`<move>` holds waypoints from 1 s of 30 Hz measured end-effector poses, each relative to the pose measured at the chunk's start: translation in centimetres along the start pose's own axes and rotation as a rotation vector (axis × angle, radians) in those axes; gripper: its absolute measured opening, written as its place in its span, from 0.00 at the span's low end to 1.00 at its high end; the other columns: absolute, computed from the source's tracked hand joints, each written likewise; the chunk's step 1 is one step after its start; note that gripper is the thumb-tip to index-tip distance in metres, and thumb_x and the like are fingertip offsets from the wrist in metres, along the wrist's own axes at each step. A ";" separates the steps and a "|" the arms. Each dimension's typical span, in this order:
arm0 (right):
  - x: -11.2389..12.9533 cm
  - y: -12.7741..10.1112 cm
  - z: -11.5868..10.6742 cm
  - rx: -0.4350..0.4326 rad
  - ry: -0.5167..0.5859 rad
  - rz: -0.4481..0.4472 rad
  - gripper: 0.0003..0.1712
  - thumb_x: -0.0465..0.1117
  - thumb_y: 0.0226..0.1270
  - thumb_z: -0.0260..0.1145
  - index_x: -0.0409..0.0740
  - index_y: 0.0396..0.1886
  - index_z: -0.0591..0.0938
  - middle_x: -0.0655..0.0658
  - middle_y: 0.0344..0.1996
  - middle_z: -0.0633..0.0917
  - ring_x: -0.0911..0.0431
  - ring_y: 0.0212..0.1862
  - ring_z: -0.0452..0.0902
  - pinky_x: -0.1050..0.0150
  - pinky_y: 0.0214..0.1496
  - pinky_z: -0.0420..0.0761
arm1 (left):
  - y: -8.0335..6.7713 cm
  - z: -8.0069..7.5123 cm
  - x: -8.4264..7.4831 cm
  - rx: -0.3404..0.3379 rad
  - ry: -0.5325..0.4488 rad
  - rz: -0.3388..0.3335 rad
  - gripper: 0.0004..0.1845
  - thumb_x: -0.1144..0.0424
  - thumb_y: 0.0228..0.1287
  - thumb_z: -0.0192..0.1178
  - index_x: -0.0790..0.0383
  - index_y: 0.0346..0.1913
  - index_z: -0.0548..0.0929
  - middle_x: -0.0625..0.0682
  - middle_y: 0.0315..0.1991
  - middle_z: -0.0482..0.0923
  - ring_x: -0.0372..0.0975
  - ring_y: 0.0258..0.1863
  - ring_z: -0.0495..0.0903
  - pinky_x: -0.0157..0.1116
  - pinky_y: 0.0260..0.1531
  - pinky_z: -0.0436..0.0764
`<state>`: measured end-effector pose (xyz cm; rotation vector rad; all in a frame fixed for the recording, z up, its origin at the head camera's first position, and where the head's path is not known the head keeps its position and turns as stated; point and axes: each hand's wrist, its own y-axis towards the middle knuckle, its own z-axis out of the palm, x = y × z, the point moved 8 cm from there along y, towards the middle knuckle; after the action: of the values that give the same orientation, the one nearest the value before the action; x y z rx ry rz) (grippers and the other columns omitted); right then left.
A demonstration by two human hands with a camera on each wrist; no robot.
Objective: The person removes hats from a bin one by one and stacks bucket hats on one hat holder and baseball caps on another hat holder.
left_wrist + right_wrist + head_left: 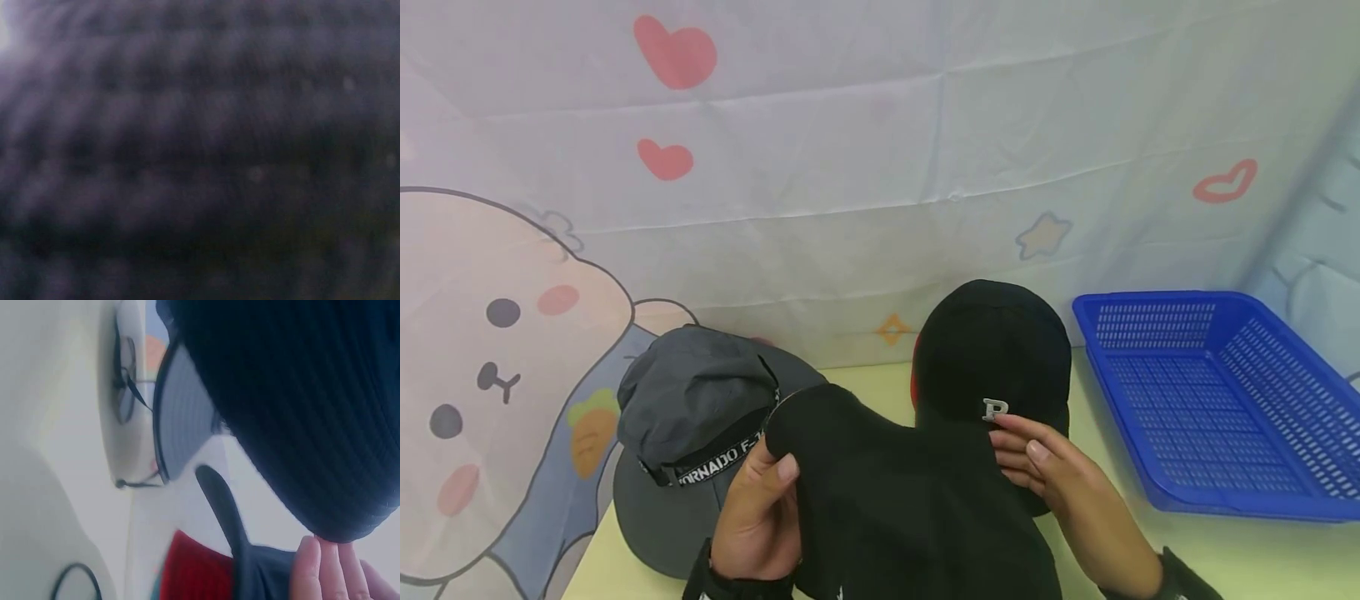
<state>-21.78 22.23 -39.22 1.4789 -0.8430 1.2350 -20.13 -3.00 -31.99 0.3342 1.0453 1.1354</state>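
A plain black cap (pixel 917 508) is held up at the front of the head view, its brim to the far side. My left hand (pixel 760 508) grips the brim's left corner, thumb in front and fingers mostly hidden behind. At the other corner is my right hand (pixel 1052 467), its fingers fairly straight. In the right wrist view its fingertips (pixel 328 550) touch the edge of the cap's ribbed brim (pixel 300 412). Behind stands another black cap (pixel 992 350) with a silver letter P, overlapped by the right fingertips. Dark blurred fabric fills the left wrist view.
A grey cap (pixel 700 392) with a lettered strap lies on a wide grey brim at the left. To the right, a blue plastic basket (pixel 1120 425) stands on the pale yellow table (pixel 872 383). A printed cloth (pixel 850 125) hangs behind.
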 end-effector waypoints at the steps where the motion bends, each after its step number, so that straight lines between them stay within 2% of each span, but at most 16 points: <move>1: -0.3 0.0 0.3 0.005 -0.005 0.029 0.27 0.44 0.86 0.39 0.34 0.75 0.63 0.47 0.64 0.79 0.62 0.63 0.77 0.72 0.62 0.78 | 0.0 0.1 -0.1 0.005 -0.021 0.009 0.22 0.74 0.80 0.37 0.63 0.67 0.75 0.53 0.62 0.80 0.40 0.62 0.80 0.35 0.64 0.78; 5: -1.9 -0.3 1.2 -0.008 -0.046 0.194 0.27 0.51 0.85 0.41 0.45 0.75 0.66 0.43 0.68 0.76 0.58 0.67 0.75 0.72 0.62 0.76 | 0.1 0.4 -0.6 0.024 -0.083 0.021 0.22 0.72 0.81 0.35 0.64 0.68 0.73 0.55 0.63 0.79 0.42 0.63 0.79 0.37 0.65 0.77; 7: -2.6 -0.5 1.7 -0.016 -0.062 0.269 0.27 0.54 0.84 0.43 0.50 0.74 0.68 0.42 0.72 0.73 0.52 0.73 0.69 0.63 0.71 0.73 | 0.2 0.5 -0.9 0.032 -0.114 0.028 0.22 0.72 0.81 0.34 0.64 0.69 0.72 0.56 0.64 0.78 0.43 0.64 0.79 0.39 0.66 0.77; 9: -3.3 -0.7 2.1 -0.025 -0.072 0.323 0.28 0.57 0.83 0.44 0.53 0.74 0.69 0.43 0.74 0.70 0.45 0.78 0.61 0.50 0.79 0.64 | 0.2 0.6 -1.1 0.033 -0.116 0.040 0.22 0.72 0.81 0.32 0.64 0.69 0.71 0.57 0.64 0.78 0.44 0.63 0.79 0.39 0.65 0.78; 12: -3.8 -0.9 2.6 -0.023 -0.061 0.352 0.29 0.58 0.82 0.46 0.52 0.74 0.69 0.44 0.77 0.66 0.41 0.81 0.51 0.36 0.81 0.49 | 0.2 0.6 -1.3 0.035 -0.124 0.055 0.21 0.71 0.82 0.32 0.64 0.67 0.71 0.57 0.63 0.78 0.45 0.62 0.79 0.40 0.63 0.79; 14: -4.3 -1.0 2.9 -0.002 -0.037 0.364 0.30 0.58 0.82 0.45 0.51 0.75 0.68 0.44 0.77 0.65 0.43 0.79 0.57 0.43 0.81 0.57 | 0.2 0.6 -1.4 0.032 -0.118 0.063 0.21 0.71 0.82 0.31 0.65 0.66 0.71 0.57 0.62 0.78 0.45 0.61 0.80 0.40 0.61 0.80; 16: -4.8 -1.1 3.1 0.031 -0.015 0.367 0.31 0.55 0.83 0.44 0.47 0.77 0.65 0.41 0.77 0.65 0.53 0.75 0.64 0.57 0.77 0.67 | 0.2 0.6 -1.6 0.032 -0.125 0.066 0.21 0.71 0.82 0.31 0.65 0.65 0.71 0.58 0.61 0.78 0.45 0.60 0.80 0.40 0.61 0.81; 17: -5.1 -1.2 3.1 0.047 -0.012 0.373 0.31 0.54 0.84 0.44 0.45 0.78 0.64 0.41 0.77 0.64 0.59 0.73 0.65 0.64 0.73 0.70 | 0.3 0.6 -1.6 0.034 -0.128 0.066 0.20 0.71 0.82 0.30 0.65 0.64 0.71 0.58 0.61 0.79 0.45 0.60 0.80 0.40 0.61 0.81; 19: -5.6 -1.3 3.2 0.084 -0.010 0.390 0.32 0.54 0.85 0.42 0.42 0.79 0.60 0.39 0.77 0.63 0.64 0.70 0.66 0.70 0.66 0.71 | 0.3 0.6 -1.8 0.031 -0.137 0.063 0.20 0.71 0.82 0.30 0.66 0.63 0.72 0.58 0.61 0.79 0.46 0.60 0.81 0.40 0.61 0.80; 21: -6.1 -1.3 3.4 0.115 -0.003 0.415 0.34 0.55 0.84 0.43 0.42 0.80 0.59 0.40 0.78 0.61 0.62 0.72 0.63 0.64 0.71 0.70 | 0.4 0.6 -1.9 0.026 -0.145 0.061 0.20 0.70 0.82 0.31 0.65 0.62 0.72 0.57 0.60 0.79 0.46 0.60 0.81 0.40 0.62 0.80; 24: -6.7 -1.4 3.9 0.178 0.027 0.448 0.35 0.59 0.82 0.44 0.47 0.79 0.61 0.43 0.78 0.62 0.54 0.75 0.59 0.51 0.75 0.67 | 0.5 0.3 -2.2 0.015 -0.147 0.068 0.19 0.70 0.83 0.31 0.65 0.62 0.72 0.57 0.60 0.79 0.45 0.60 0.81 0.40 0.62 0.80; 25: -6.9 -1.6 4.1 0.205 0.044 0.452 0.34 0.59 0.82 0.44 0.48 0.79 0.61 0.43 0.78 0.61 0.53 0.75 0.59 0.49 0.74 0.67 | 0.5 0.2 -2.3 0.014 -0.144 0.073 0.19 0.70 0.83 0.31 0.65 0.62 0.72 0.57 0.60 0.79 0.45 0.60 0.81 0.40 0.62 0.80; 27: -7.0 -1.9 4.4 0.268 0.016 0.420 0.33 0.56 0.82 0.47 0.45 0.78 0.61 0.40 0.78 0.61 0.55 0.73 0.61 0.54 0.72 0.69 | 0.5 0.1 -2.6 0.015 -0.141 0.082 0.20 0.69 0.83 0.31 0.64 0.63 0.72 0.58 0.60 0.79 0.45 0.60 0.80 0.40 0.63 0.79; 30: -7.4 -2.4 4.9 0.307 0.052 0.436 0.35 0.56 0.82 0.48 0.42 0.78 0.60 0.37 0.77 0.60 0.55 0.71 0.65 0.53 0.71 0.71 | 0.7 0.0 -2.9 0.019 -0.141 0.093 0.20 0.69 0.83 0.31 0.65 0.63 0.72 0.58 0.61 0.79 0.45 0.61 0.80 0.40 0.63 0.79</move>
<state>-19.98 17.58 -46.93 1.5405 -1.0083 1.7842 -20.67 -5.18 -30.06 0.4751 0.9248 1.1680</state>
